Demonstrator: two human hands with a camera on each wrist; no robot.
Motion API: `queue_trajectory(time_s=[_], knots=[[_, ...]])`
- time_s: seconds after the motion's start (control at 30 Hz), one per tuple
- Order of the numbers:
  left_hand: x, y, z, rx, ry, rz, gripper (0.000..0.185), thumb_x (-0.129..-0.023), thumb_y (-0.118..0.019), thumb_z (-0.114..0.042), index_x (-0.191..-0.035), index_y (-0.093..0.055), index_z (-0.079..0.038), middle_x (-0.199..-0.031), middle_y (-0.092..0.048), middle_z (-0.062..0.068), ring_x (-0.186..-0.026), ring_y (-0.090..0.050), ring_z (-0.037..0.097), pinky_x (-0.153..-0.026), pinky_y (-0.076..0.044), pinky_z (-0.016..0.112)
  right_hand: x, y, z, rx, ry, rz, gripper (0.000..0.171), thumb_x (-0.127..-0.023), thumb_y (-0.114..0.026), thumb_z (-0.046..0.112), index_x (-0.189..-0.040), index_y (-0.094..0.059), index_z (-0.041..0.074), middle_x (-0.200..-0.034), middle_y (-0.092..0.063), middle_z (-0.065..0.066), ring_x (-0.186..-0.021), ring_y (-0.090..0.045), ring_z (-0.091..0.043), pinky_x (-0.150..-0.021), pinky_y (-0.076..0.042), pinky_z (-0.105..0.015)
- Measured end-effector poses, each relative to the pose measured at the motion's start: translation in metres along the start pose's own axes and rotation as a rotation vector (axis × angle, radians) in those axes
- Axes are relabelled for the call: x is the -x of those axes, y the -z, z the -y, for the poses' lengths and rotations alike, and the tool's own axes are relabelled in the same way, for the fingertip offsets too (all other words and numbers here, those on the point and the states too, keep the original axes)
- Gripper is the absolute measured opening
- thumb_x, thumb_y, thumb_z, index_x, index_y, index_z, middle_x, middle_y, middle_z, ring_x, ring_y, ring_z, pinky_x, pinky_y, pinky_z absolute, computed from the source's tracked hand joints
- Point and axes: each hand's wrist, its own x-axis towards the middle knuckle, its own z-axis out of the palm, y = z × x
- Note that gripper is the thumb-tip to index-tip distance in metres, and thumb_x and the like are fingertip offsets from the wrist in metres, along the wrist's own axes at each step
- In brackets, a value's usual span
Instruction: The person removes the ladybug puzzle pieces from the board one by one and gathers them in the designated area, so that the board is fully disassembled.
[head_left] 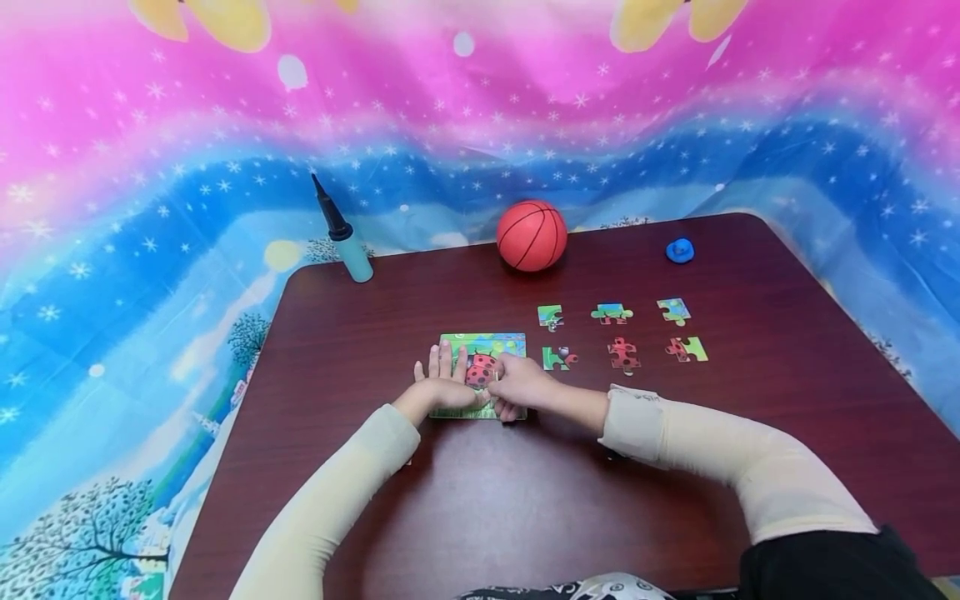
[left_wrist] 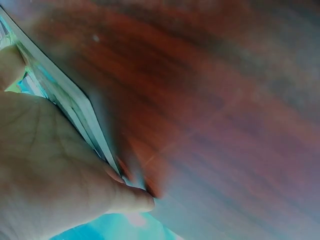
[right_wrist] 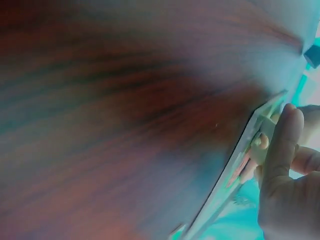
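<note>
Cardboard is what we feel under our fingers: our left hand (head_left: 441,385) lies flat with fingers straight and together on the puzzle board (head_left: 483,343), near the front middle of the table (head_left: 787,392). Our right hand (head_left: 519,385) curls its fingers, pinching the board's near right edge. We judge the board light, thin, stiff and apt to slide on the smooth wood, best taken by its edges. Six loose pieces (head_left: 623,353) lie just right; the ball (head_left: 532,235) sits well beyond.
</note>
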Motion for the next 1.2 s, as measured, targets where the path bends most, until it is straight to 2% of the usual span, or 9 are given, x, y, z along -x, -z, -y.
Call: queue_trajectory(time_s=[0.2,0.33,0.57,0.63,0.7,0.9,1.0,1.07,1.2], knots=[[0.001,0.001,0.0,0.043,-0.02,-0.019,0.096,-0.088,-0.039,-0.068,-0.15,0.014,-0.018,-0.147,0.038,0.01,-0.133,0.037,0.027,-0.104,0.019,0.059,0.002,0.008,-0.006,-0.128,-0.078,0.008,0.012,-0.085,-0.048,-0.004,-0.097,-0.046,-0.001,-0.061,-0.065,-0.018,-0.045,-0.062,-0.019,-0.047,-0.053,-0.033],[0.002,0.004,-0.001,0.063,-0.014,0.0,0.095,-0.088,-0.039,-0.067,-0.149,0.017,-0.02,-0.145,0.041,0.007,-0.131,0.04,0.025,-0.104,0.021,0.057,0.003,0.008,-0.01,-0.184,-0.086,-0.002,0.013,-0.085,-0.048,-0.004,-0.098,-0.045,-0.001,-0.061,-0.065,-0.019,-0.046,-0.063,-0.021,-0.046,-0.053,-0.034],[0.019,0.017,-0.007,0.092,-0.019,0.027,0.083,-0.095,-0.037,-0.056,-0.151,0.011,-0.017,-0.149,0.035,0.01,-0.136,0.032,0.028,-0.108,0.015,0.056,0.0,0.009,-0.017,-0.233,-0.109,0.015,0.011,-0.085,-0.048,-0.003,-0.096,-0.043,0.0,-0.063,-0.065,-0.02,-0.048,-0.064,-0.022,-0.048,-0.054,-0.034],[0.023,0.019,-0.008,0.088,-0.026,0.024,0.081,-0.096,-0.036,-0.054,-0.151,0.009,-0.016,-0.15,0.032,0.011,-0.137,0.029,0.029,-0.109,0.012,0.056,0.0,0.01,-0.017,-0.218,-0.113,0.02,0.011,-0.085,-0.048,-0.002,-0.095,-0.044,0.0,-0.063,-0.065,-0.02,-0.048,-0.064,-0.021,-0.048,-0.054,-0.034],[0.024,0.02,-0.007,0.082,-0.025,0.029,0.08,-0.096,-0.036,-0.053,-0.151,0.01,-0.016,-0.15,0.032,0.011,-0.137,0.029,0.03,-0.109,0.012,0.056,-0.001,0.009,-0.015,-0.157,-0.089,0.012,0.01,-0.085,-0.049,-0.001,-0.094,-0.045,0.0,-0.062,-0.065,-0.018,-0.047,-0.064,-0.021,-0.048,-0.054,-0.035],[0.023,0.022,-0.008,0.1,-0.014,0.036,0.076,-0.097,-0.037,-0.043,-0.151,0.009,-0.017,-0.151,0.031,0.011,-0.136,0.031,0.03,-0.107,0.014,0.057,0.003,0.001,0.006,0.106,0.08,-0.046,0.011,-0.084,-0.06,0.006,-0.085,-0.05,0.003,-0.056,-0.064,-0.01,-0.046,-0.064,-0.02,-0.046,-0.053,-0.034],[0.02,0.022,-0.008,0.103,-0.015,0.027,0.073,-0.095,-0.035,-0.032,-0.152,0.008,-0.017,-0.152,0.028,0.013,-0.138,0.027,0.03,-0.107,0.015,0.058,0.007,-0.001,0.019,0.111,0.139,-0.015,0.011,-0.084,-0.061,0.007,-0.088,-0.051,0.003,-0.058,-0.064,-0.01,-0.048,-0.065,-0.022,-0.046,-0.053,-0.035],[0.016,0.019,-0.006,0.093,-0.02,0.02,0.073,-0.094,-0.034,-0.03,-0.152,0.008,-0.017,-0.152,0.028,0.014,-0.138,0.027,0.03,-0.106,0.015,0.059,0.009,0.003,0.023,0.084,0.137,0.004,0.013,-0.084,-0.058,0.006,-0.095,-0.052,0.003,-0.06,-0.065,-0.011,-0.05,-0.065,-0.024,-0.048,-0.054,-0.036],[0.02,0.02,-0.006,0.077,-0.017,0.036,0.077,-0.096,-0.036,-0.045,-0.151,0.01,-0.018,-0.15,0.032,0.011,-0.137,0.03,0.029,-0.108,0.014,0.057,0.014,0.024,0.02,0.014,0.088,-0.01,0.025,-0.084,-0.056,0.004,-0.109,-0.053,0.004,-0.065,-0.066,-0.014,-0.053,-0.066,-0.026,-0.051,-0.055,-0.039]])
